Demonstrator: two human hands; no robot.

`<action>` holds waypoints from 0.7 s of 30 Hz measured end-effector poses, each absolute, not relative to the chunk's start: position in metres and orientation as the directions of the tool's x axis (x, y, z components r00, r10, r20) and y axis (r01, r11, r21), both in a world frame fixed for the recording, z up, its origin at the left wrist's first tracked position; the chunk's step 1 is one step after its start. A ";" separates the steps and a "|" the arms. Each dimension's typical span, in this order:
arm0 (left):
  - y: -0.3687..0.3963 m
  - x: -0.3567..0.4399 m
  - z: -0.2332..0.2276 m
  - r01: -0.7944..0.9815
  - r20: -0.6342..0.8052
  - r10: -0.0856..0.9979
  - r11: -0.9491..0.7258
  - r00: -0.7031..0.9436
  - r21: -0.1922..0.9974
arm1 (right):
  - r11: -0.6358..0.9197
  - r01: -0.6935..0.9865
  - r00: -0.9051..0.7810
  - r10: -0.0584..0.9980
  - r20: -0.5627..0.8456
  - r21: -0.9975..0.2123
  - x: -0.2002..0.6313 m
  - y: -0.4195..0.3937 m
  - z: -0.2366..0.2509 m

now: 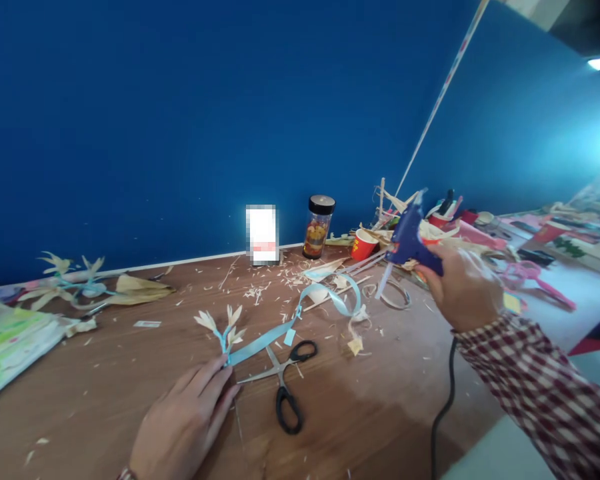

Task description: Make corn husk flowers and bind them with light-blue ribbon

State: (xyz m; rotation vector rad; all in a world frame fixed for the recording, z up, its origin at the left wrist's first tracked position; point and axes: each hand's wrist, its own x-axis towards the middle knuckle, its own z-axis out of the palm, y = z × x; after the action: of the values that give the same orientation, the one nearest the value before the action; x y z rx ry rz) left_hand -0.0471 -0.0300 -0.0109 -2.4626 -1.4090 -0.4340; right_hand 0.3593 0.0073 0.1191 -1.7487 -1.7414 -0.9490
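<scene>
While the right hand [463,288] is wrapped tight around the blue glue gun [409,240], holding it up off the table with the nozzle tilted down and left, the little straw flower [223,327] on its blue ribbon [300,313] sits well apart from it. The left hand [187,417] lies flat with fingers together, fingertips pinning the ribbon end just under the flower. Open scissors [286,380] lie right beside that hand.

My guess at the risk: hot glue could drip onto the wooden table [380,413] before the nozzle gets near the flower, or land on those pinning fingertips. The black cord [443,400] could also snag the scissors.

Can't tell if glue is actually at the tip. The jar [319,227] and red cup [363,245] at the back are fuzzy, and the pile behind them is just a jumble.
</scene>
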 end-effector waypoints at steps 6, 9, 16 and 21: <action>-0.030 -0.048 -0.013 0.866 0.398 0.781 -0.494 0.481 -0.077 | 0.025 0.939 0.296 0.445 0.845 -0.342 0.353 0.016 0.151; -0.032 -0.046 -0.011 0.875 0.386 0.797 -0.480 0.465 -0.063 | 0.266 0.623 0.314 0.776 0.547 -0.736 0.333 0.009 0.150; -0.037 -0.039 -0.003 0.925 0.252 0.891 -0.376 0.377 -0.053 | 0.010 0.109 -0.169 0.986 -0.009 -0.994 0.271 -0.034 0.093; -0.039 -0.038 -0.001 0.937 0.223 0.910 -0.346 0.349 -0.057 | -0.090 0.232 -0.414 0.892 -0.182 -0.969 0.241 -0.039 0.066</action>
State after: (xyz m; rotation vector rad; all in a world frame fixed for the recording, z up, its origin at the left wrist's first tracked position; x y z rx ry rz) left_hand -0.0381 -0.0389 -0.0014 -2.4324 -1.6836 -0.2261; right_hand 0.2406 -0.0390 0.0664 -1.2296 -1.6336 1.5442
